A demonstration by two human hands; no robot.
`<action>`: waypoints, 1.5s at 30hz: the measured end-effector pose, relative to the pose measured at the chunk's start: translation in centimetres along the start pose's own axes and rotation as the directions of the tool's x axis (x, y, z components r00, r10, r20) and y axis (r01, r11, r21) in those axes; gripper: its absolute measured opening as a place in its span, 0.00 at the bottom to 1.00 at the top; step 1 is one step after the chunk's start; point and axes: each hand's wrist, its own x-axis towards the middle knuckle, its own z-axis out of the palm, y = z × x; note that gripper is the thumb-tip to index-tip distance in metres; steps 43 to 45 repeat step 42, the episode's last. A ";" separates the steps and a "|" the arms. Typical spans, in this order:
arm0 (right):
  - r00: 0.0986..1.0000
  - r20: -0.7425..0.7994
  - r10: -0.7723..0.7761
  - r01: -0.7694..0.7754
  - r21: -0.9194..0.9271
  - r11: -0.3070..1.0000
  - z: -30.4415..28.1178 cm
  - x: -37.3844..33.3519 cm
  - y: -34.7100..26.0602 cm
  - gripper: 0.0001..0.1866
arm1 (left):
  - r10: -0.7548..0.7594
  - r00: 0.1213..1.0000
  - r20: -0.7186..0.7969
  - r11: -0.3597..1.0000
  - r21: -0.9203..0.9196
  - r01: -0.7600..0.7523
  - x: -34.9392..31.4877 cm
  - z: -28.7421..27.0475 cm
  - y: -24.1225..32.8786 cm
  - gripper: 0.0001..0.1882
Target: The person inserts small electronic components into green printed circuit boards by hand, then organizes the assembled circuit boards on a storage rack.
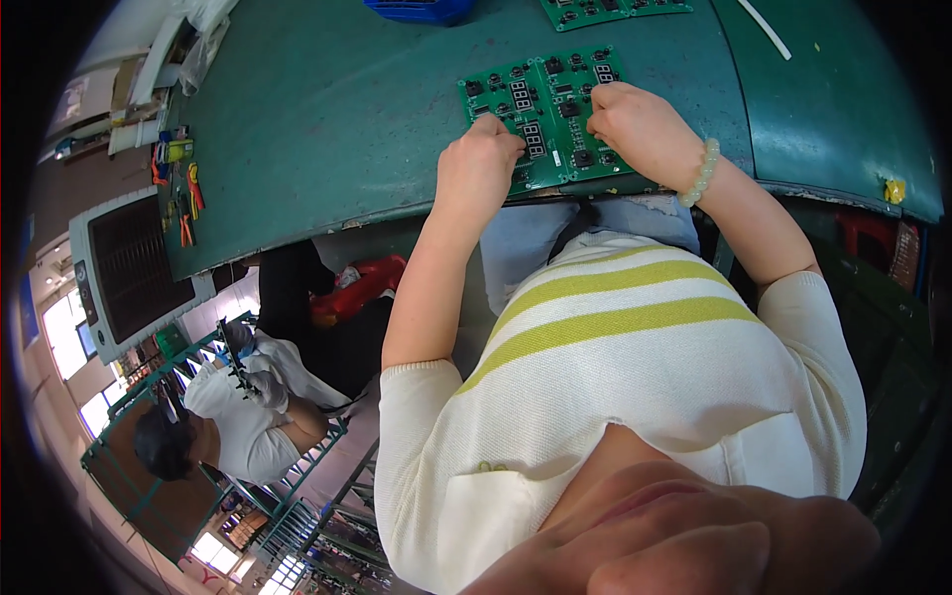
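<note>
A green circuit board panel (547, 178) lies flat near the table's front edge, carrying black digit displays (521, 96), small black parts and push buttons. My left hand (478, 169) rests over its left part with curled fingers, the fingertips beside a lower digit display (534, 140). Over the right part, my right hand (650, 131) is closed too, its fingertips bent down near another digit display (605, 73). Whatever is between the fingertips of either hand is hidden or too small to make out. A pale green bead bracelet circles my right wrist.
The panel lies on a green table (327, 129). Behind it are a second circuit board panel (605, 10) and a blue container (421, 8). Pliers and hand tools (188, 198) hang at the left end. Another person (248, 412) works at the lower left, holding a board.
</note>
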 end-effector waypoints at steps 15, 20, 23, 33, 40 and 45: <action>0.987 -0.155 0.040 -0.016 0.155 0.988 1.4 -2.7 0.5 0.30 | -0.603 0.793 0.084 -0.368 -0.912 -0.183 -1.9 0.1 -5.1 0.13; 0.972 -0.234 0.011 0.012 0.097 0.995 1.8 -0.5 0.7 0.28 | -0.713 0.701 -0.019 -0.274 -0.913 -0.303 -1.0 1.7 -6.1 0.12; 0.962 -0.273 -0.010 0.012 0.008 1.000 0.3 1.9 0.2 0.26 | -0.751 0.622 -0.222 0.118 -0.972 -0.205 -1.1 2.6 -7.0 0.11; 0.997 0.002 0.081 -0.080 -0.077 0.994 0.7 27.6 5.4 0.20 | -0.581 0.658 -0.479 0.668 -0.743 0.048 0.9 6.4 -7.1 0.10; 0.953 0.159 0.259 -0.220 -0.228 0.948 4.4 30.4 5.7 0.26 | -0.547 0.680 -0.488 0.728 -0.678 0.099 0.7 4.6 -5.8 0.09; 0.958 0.237 0.161 -0.128 -0.146 0.981 4.9 30.8 6.3 0.27 | -0.590 0.698 -0.405 0.697 -0.692 0.188 0.6 4.2 -5.6 0.09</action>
